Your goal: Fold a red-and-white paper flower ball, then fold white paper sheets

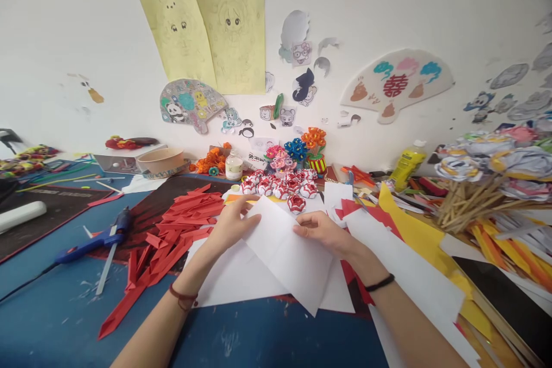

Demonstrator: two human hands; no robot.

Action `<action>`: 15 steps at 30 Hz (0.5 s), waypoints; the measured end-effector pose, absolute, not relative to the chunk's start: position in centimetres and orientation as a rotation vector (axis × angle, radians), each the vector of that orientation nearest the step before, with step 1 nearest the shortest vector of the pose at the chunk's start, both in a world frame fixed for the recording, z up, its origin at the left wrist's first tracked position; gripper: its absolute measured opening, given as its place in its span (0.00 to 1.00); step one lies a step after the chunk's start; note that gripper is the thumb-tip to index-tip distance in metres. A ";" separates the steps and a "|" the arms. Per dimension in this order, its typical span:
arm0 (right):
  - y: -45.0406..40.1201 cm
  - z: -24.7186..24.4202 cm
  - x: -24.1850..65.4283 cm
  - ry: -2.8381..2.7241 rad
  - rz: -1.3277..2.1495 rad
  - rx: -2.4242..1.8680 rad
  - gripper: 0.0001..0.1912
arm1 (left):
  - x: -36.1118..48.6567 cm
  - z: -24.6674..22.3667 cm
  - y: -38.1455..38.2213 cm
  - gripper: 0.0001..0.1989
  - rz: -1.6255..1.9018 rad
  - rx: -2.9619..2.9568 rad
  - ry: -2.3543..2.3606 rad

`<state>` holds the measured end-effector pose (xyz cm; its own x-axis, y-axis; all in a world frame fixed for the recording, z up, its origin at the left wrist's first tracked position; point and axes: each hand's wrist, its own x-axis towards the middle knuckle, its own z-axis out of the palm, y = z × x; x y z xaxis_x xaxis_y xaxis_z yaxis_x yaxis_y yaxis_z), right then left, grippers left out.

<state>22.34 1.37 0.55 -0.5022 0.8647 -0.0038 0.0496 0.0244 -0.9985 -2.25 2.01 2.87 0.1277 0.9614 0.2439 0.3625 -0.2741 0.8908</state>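
Observation:
A white sheet of paper [288, 253] is held up between my two hands, tilted, with one corner pointing down toward me. My left hand [233, 221] pinches its upper left edge between thumb and fingers. On the opposite edge, my right hand [325, 234] grips the sheet with the thumb on top. Beneath it, more white paper [233, 279] lies on the table. Just beyond my hands stand several red-and-white folded paper flowers [296, 203]. A pile of folded red paper strips [172, 236] spreads to the left of my left hand.
A blue glue gun [97, 241] with its cord lies at left. White sheets [401, 264] and yellow paper [414, 224] cover the right side, beside a dark flat object [509, 299]. Paper flowers on sticks [470, 201], a yellow bottle [407, 165] and a round tub [160, 161] stand farther back.

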 end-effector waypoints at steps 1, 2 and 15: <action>1.4 0.5 22.3 -1.675 1.517 -0.941 0.21 | -2.0 3.0 1.8 0.25 1.169 1.918 1.319; 1.4 0.5 22.2 -1.718 1.489 -0.930 0.21 | -1.6 3.1 1.4 0.26 1.175 2.115 1.324; 1.2 0.5 21.5 -1.864 1.450 -0.953 0.20 | -0.5 2.5 0.5 0.07 0.876 2.259 1.155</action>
<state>21.47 1.21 0.53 -0.5721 0.8199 0.0209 0.1818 0.1516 -0.9716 -0.52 0.53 2.47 0.4465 0.8312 0.3312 0.5431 -0.5459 0.6380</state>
